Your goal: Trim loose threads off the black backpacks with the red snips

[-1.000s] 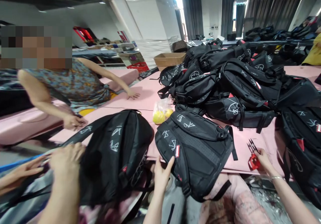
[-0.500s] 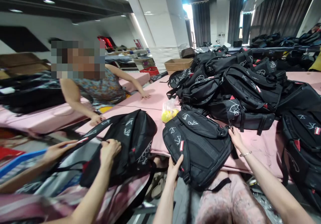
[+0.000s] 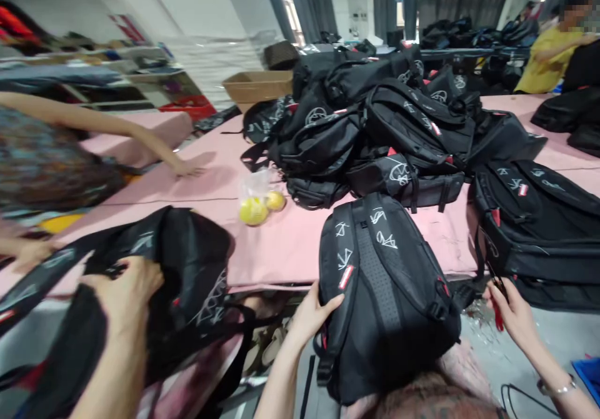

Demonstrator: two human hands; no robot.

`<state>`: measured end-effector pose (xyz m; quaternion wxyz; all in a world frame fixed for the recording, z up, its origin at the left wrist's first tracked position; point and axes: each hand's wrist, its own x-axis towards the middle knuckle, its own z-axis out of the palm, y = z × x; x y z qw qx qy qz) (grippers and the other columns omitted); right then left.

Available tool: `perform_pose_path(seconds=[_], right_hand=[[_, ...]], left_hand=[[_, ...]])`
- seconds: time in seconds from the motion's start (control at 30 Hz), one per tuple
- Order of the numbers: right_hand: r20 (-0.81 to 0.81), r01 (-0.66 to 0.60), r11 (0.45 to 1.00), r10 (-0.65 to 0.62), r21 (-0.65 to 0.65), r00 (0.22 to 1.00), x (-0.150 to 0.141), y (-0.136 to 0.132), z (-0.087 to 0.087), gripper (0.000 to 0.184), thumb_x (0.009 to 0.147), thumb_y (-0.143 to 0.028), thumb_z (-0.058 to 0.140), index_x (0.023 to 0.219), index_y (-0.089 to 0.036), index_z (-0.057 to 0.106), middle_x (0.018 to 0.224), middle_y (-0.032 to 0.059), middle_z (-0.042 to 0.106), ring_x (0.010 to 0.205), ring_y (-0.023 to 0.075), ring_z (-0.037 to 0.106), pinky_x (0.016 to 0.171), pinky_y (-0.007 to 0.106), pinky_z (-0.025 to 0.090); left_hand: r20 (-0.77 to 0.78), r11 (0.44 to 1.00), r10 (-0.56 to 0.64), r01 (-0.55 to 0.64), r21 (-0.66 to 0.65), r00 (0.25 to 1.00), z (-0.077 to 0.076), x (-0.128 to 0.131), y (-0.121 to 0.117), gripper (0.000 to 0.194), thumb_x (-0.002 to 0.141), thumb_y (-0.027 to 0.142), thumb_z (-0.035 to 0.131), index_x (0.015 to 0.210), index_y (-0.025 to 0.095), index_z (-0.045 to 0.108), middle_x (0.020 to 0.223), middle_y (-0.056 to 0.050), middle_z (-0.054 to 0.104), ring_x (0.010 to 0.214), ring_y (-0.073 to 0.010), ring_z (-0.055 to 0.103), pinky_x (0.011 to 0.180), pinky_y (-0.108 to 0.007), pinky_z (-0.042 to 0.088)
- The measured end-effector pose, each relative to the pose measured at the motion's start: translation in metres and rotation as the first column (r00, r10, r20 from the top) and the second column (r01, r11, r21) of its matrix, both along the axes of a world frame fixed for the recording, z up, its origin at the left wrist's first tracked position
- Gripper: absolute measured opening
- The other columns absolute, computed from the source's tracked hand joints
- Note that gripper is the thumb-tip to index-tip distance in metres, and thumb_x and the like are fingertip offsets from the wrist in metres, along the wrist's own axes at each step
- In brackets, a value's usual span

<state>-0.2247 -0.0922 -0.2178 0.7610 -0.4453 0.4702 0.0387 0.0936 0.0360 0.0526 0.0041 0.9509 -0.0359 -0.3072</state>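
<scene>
A black backpack (image 3: 384, 294) with white scribble marks and a small red tag stands upright, partly over the near edge of the pink table (image 3: 281, 244) and against my lap. My left hand (image 3: 309, 312) grips its left side, thumb on the front and fingers wrapped behind. My right hand (image 3: 513, 309) is just right of the backpack's lower corner, closed around small red-handled scissors (image 3: 497, 309) whose dark blades point up.
A high pile of black backpacks (image 3: 375, 131) fills the middle of the table, more at the right (image 3: 539, 225). A plastic bag of yellow fruit (image 3: 257, 203) lies nearby. A co-worker's hand (image 3: 122, 294) at my left holds another black backpack (image 3: 187, 281); a second person leans on the table.
The backpack has been turned upright and pulled toward me. My right hand left its top and dropped to its right side with the scissors. The view swung right.
</scene>
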Motion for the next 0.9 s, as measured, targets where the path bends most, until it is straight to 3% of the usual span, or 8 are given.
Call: perform_pose_path(seconds=[0.07,0.13,0.27,0.4,0.5,0.57,0.77,0.9], right_hand=[[-0.033,-0.064,0.989,0.06,-0.135,0.998,0.002,-0.015,0.001,0.044,0.085,-0.055,0.038,0.107,-0.019,0.049,0.087,0.0022,0.057,0.073,0.0126,0.053,0.071,0.024,0.041],[0.026,-0.098,0.962,0.108,-0.255,0.994,0.017,-0.027,0.007,0.041,0.086,-0.051,0.039,0.111,-0.02,0.049,0.101,0.0025,0.056,0.089,0.0136,0.053,0.081,0.026,0.039],[0.291,-0.1,0.921,0.22,-0.377,0.931,0.071,-0.039,0.028,0.028,0.093,-0.038,0.034,0.109,-0.02,0.049,0.107,0.001,0.053,0.098,0.0113,0.048,0.085,0.025,0.037],[0.44,-0.03,0.837,0.317,-0.546,0.84,0.132,-0.039,0.041,0.02,0.089,-0.027,0.045,0.105,-0.018,0.051,0.098,0.0016,0.052,0.092,0.0121,0.047,0.081,0.026,0.038],[0.373,-0.031,0.688,0.43,-0.725,0.822,0.167,-0.037,0.04,0.021,0.088,-0.024,0.046,0.107,-0.016,0.052,0.095,0.003,0.053,0.09,0.0147,0.046,0.081,0.028,0.037],[0.324,-0.049,0.627,0.466,-0.778,0.824,0.184,-0.037,0.038,0.023,0.088,-0.024,0.045,0.107,-0.015,0.053,0.094,0.0042,0.053,0.089,0.0164,0.045,0.079,0.03,0.036],[0.323,-0.065,0.568,0.555,-0.821,0.766,0.206,-0.04,0.038,0.022,0.088,-0.022,0.045,0.105,-0.013,0.056,0.091,0.0064,0.052,0.087,0.0196,0.042,0.073,0.033,0.033],[0.389,-0.059,0.598,0.59,-0.799,0.707,0.205,-0.039,0.034,0.022,0.088,-0.02,0.042,0.102,-0.011,0.056,0.091,0.0085,0.051,0.085,0.0198,0.04,0.073,0.033,0.032]], left_hand=[[0.245,0.944,-0.324,0.295,0.15,0.914,-0.006,0.0,-0.025,0.064,0.069,0.042,0.06,0.12,0.006,0.047,0.129,-0.017,0.039,0.121,-0.0337,0.033,0.103,-0.049,0.025],[0.298,0.917,-0.394,0.392,0.07,0.869,-0.021,-0.009,-0.045,0.053,0.076,0.042,0.053,0.117,0.009,0.05,0.123,-0.014,0.046,0.114,-0.0279,0.042,0.099,-0.044,0.032],[-0.064,0.992,0.02,-0.028,-0.123,0.998,-0.074,-0.047,-0.06,0.066,0.076,0.041,0.057,0.13,0.01,0.034,0.122,-0.013,0.047,0.089,-0.0144,0.057,0.085,-0.029,0.045],[-0.109,0.868,0.364,-0.379,-0.321,0.925,-0.114,-0.078,-0.064,0.075,0.074,0.031,0.063,0.133,0.008,0.024,0.113,-0.016,0.051,0.083,-0.0121,0.057,0.067,-0.02,0.046],[-0.2,0.757,0.438,-0.48,-0.444,0.876,-0.117,-0.088,-0.071,0.057,0.07,0.027,0.065,0.117,0.007,0.04,0.103,-0.014,0.058,0.079,-0.0143,0.058,0.057,-0.017,0.044],[-0.222,0.71,0.452,-0.499,-0.496,0.864,-0.113,-0.089,-0.074,0.05,0.067,0.023,0.067,0.108,0.007,0.045,0.106,-0.015,0.057,0.089,-0.017,0.058,0.069,-0.021,0.047],[-0.217,0.657,0.454,-0.489,-0.574,0.864,-0.109,-0.088,-0.069,0.058,0.065,0.018,0.067,0.115,0.008,0.04,0.119,-0.015,0.05,0.109,-0.0193,0.05,0.096,-0.031,0.04],[-0.251,0.654,0.436,-0.496,-0.571,0.864,-0.11,-0.088,-0.067,0.056,0.066,0.019,0.066,0.114,0.007,0.04,0.117,-0.016,0.05,0.108,-0.0209,0.05,0.096,-0.034,0.039]])
